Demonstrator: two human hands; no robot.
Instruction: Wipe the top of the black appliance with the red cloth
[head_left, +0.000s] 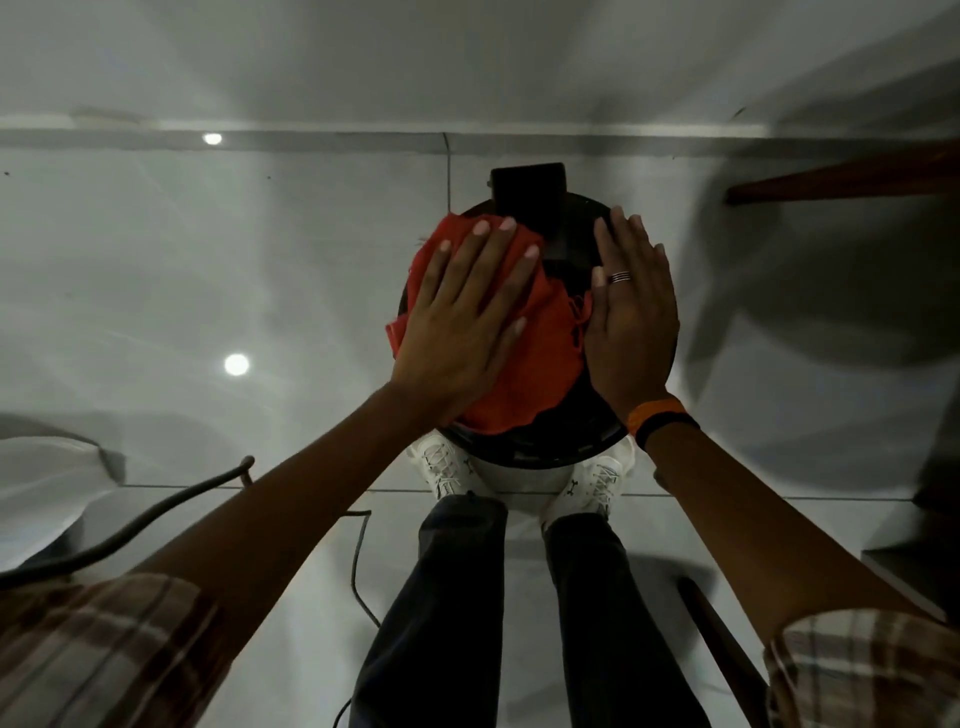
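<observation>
A round black appliance (563, 244) stands on the glossy floor just beyond my white shoes. A red cloth (545, 358) is spread over the left and middle of its top. My left hand (465, 317) lies flat on the cloth with fingers spread, pressing it down. My right hand (631, 317) rests flat on the right side of the appliance top, beside the cloth, with a ring on one finger and an orange and black band at the wrist. A raised black block (530, 200) sits at the far edge of the top.
A black cable (358, 566) trails over the tiled floor (260, 260) to the left of my legs. A white object (41, 493) lies at the left edge. A dark wooden leg (841, 179) and dark furniture (914, 561) stand on the right.
</observation>
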